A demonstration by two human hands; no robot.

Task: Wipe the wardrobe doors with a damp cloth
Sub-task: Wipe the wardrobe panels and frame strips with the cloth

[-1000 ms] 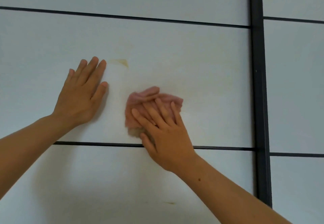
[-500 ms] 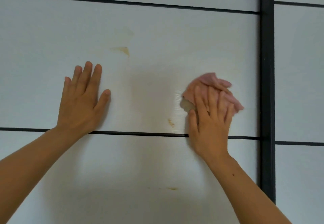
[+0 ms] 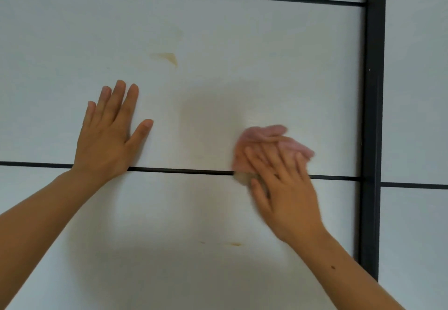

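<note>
A pale grey-white wardrobe door (image 3: 242,43) fills the view, split by thin dark horizontal lines. My right hand (image 3: 283,188) presses a crumpled pink cloth (image 3: 264,137) flat against the door with straight, spread fingers, right over the lower dark line; it is blurred by motion. My left hand (image 3: 109,135) lies flat on the panel to the left, fingers pointing up, holding nothing. A yellowish stain (image 3: 169,57) sits above and between the hands. A smaller brown mark (image 3: 235,244) shows on the lower panel.
A thick black vertical frame bar (image 3: 373,115) runs down the right side, just right of the cloth. Beyond it is a second door (image 3: 417,91) with the same dark lines.
My right hand swept the cloth from the middle of the panel to the right, then down and slightly back left onto the dark line. The left hand stayed flat in place.
</note>
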